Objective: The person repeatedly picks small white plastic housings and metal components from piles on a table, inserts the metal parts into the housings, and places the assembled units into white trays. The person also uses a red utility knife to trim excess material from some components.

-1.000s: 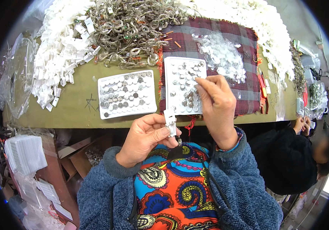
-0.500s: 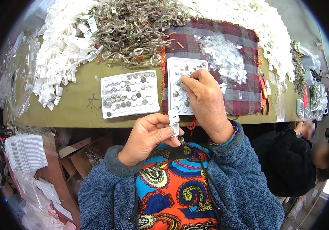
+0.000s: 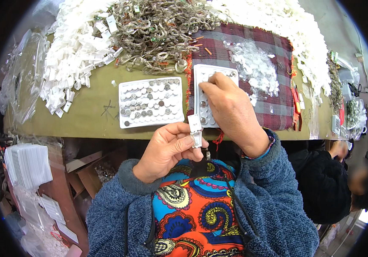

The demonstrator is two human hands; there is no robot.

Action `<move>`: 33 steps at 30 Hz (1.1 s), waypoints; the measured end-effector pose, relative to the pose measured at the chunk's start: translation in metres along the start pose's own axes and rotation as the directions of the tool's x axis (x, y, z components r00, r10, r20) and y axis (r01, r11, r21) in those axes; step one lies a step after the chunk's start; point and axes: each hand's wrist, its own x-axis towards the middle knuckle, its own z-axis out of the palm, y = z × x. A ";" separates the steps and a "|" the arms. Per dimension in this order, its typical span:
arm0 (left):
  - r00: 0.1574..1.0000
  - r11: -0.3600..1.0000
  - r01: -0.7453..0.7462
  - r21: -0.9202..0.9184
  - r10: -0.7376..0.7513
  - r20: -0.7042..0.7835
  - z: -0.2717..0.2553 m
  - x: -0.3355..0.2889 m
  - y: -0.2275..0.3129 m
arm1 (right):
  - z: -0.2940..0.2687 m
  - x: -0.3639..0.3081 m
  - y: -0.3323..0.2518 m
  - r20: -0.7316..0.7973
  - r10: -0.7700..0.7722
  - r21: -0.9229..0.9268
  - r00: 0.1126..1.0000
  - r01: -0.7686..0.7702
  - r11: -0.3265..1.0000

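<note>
My left hand (image 3: pixel 166 147) is closed around a small white plastic battery case (image 3: pixel 195 132) with its hinged lid raised, held just in front of the table edge. A short cord loop (image 3: pixel 208 155) hangs beside its fingertips. My right hand (image 3: pixel 234 109) reaches over a white tray of button cells (image 3: pixel 202 112), thumb and forefinger pinched together near its left side. Whatever lies between those fingertips is hidden. To the left rests a second white tray (image 3: pixel 151 125), filled with rows of silver and white button cells.
Heaped at the back are white plastic cases (image 3: pixel 74 55) and coiled clear cords (image 3: pixel 158 34). Small clear pieces (image 3: pixel 254 68) lie on a plaid cloth (image 3: pixel 274 115), near red-handled pliers (image 3: pixel 296 103). Stacked trays (image 3: pixel 28 167) stand lower left; another person (image 3: pixel 321 184) sits at right.
The view has shifted slightly, so the table appears a little farther right and up. My right fingertips are nearer the tray's left edge. My left hand still holds the case.
</note>
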 end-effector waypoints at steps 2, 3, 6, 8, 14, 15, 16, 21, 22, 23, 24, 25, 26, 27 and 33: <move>1.000 0.999 -0.017 -0.036 0.017 -0.003 0.000 -0.001 -0.001 | 0.002 0.000 0.001 0.009 -0.012 -0.035 1.000 0.012 0.999; 1.000 0.999 -0.017 -0.041 0.017 0.002 0.000 -0.002 0.000 | 0.003 0.000 0.002 0.011 -0.015 -0.043 1.000 0.016 0.999; 1.000 0.996 -0.030 -0.089 0.030 0.003 0.001 -0.002 0.000 | 0.001 0.001 0.001 -0.048 -0.064 -0.037 0.997 0.062 0.997; 0.997 0.991 -0.069 -0.113 0.067 -0.028 0.002 -0.003 -0.002 | -0.002 0.000 -0.003 -0.100 -0.086 -0.006 0.991 0.086 0.996; 0.988 0.976 -0.153 -0.155 0.145 -0.062 0.004 -0.008 -0.009 | -0.016 -0.041 -0.042 -0.166 0.009 0.473 0.986 0.071 0.878; 0.985 0.976 -0.167 -0.140 0.160 -0.056 0.004 -0.008 -0.010 | -0.015 -0.046 -0.047 -0.190 0.013 0.458 0.982 0.077 0.886; 0.982 0.974 -0.188 -0.127 0.185 -0.034 0.004 -0.009 -0.012 | -0.013 -0.050 -0.051 -0.195 0.027 0.446 0.980 0.064 0.893; 0.979 0.982 -0.184 -0.037 0.179 -0.100 0.006 -0.014 -0.018 | -0.006 -0.056 -0.057 -0.197 -0.065 0.378 0.978 0.137 0.916; 0.979 0.981 -0.185 -0.051 0.180 -0.093 0.006 -0.014 -0.017 | -0.007 -0.056 -0.056 -0.179 -0.064 0.414 0.982 0.134 0.900; 0.981 0.982 -0.178 -0.066 0.172 -0.093 0.006 -0.015 -0.017 | -0.009 -0.057 -0.055 -0.170 -0.049 0.456 0.984 0.123 0.881; 0.982 0.981 -0.177 -0.082 0.170 -0.084 0.006 -0.016 -0.017 | -0.010 -0.056 -0.055 -0.171 -0.017 0.486 0.985 0.099 0.868; 0.982 0.978 -0.183 -0.099 0.177 -0.059 0.006 -0.017 -0.016 | -0.012 -0.056 -0.055 -0.180 0.029 0.521 0.983 0.071 0.850; 0.983 0.979 -0.180 -0.099 0.174 -0.064 0.007 -0.017 -0.015 | -0.013 -0.056 -0.055 -0.188 0.075 0.556 0.979 0.043 0.830; 0.982 0.978 -0.185 -0.100 0.180 -0.054 0.007 -0.016 -0.014 | -0.014 -0.055 -0.055 -0.195 0.111 0.610 0.974 0.032 0.792; 0.974 0.975 -0.222 -0.008 0.221 -0.056 0.011 -0.011 -0.009 | -0.014 -0.047 -0.054 -0.284 0.031 0.500 0.958 0.120 0.858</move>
